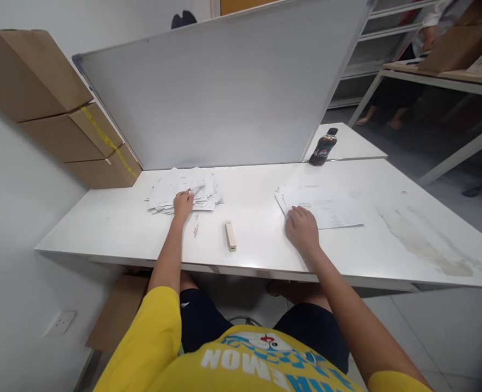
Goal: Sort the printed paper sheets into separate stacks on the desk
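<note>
My left hand (183,204) is at the near side of a messy pile of papers (171,188) on the left of the white table. Its fingers are pinched at a sheet whose corner is raised a little. On the right, my right hand (302,227) lies over the near left corner of a neater paper stack (331,209), fingertips on the top printed sheet. Between the two hands a small cream stapler (230,236) lies on the tabletop, touched by neither.
A whiteboard (224,92) stands along the table's back edge. Behind the right stack is a dark drink bottle (323,147). Cardboard boxes (98,130) are stacked at the left wall. Smudges mark the table's right end. Another person (428,35) stands by a far desk.
</note>
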The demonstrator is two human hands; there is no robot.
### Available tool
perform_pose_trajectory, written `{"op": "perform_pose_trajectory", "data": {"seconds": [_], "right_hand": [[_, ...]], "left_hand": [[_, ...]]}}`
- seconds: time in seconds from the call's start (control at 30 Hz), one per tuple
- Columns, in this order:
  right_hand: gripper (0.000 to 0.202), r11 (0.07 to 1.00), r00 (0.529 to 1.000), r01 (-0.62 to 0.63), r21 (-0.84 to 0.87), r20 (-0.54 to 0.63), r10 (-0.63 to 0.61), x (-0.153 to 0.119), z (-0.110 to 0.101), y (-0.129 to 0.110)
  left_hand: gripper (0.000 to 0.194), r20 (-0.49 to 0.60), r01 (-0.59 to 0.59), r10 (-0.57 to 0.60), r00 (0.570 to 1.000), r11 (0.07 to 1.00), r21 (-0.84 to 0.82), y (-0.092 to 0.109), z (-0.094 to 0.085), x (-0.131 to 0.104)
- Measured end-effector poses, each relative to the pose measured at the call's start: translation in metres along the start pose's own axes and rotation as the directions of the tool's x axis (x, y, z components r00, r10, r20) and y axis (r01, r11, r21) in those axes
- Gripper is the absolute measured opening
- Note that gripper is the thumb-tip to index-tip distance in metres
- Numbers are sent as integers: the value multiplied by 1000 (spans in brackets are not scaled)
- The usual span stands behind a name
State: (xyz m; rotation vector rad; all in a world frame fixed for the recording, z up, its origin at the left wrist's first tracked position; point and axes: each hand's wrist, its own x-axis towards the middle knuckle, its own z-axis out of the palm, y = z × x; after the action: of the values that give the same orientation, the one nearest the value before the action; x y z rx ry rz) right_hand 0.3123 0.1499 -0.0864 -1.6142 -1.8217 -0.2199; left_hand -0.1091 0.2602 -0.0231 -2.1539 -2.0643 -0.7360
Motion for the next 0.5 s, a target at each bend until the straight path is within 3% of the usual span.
{"op": "perform_pose_trajectory", "data": {"seconds": [0.3,0.5], "right_hand": [[28,999,999,36,26,-36,-35,4,1,1],[27,998,999,23,62,-46,-20,4,-3,-1]], "left_hand": [[35,-112,-64,69,991,997,46,5,8,-29],[29,-82,-96,106,991,988,117,9,5,-34]]}}
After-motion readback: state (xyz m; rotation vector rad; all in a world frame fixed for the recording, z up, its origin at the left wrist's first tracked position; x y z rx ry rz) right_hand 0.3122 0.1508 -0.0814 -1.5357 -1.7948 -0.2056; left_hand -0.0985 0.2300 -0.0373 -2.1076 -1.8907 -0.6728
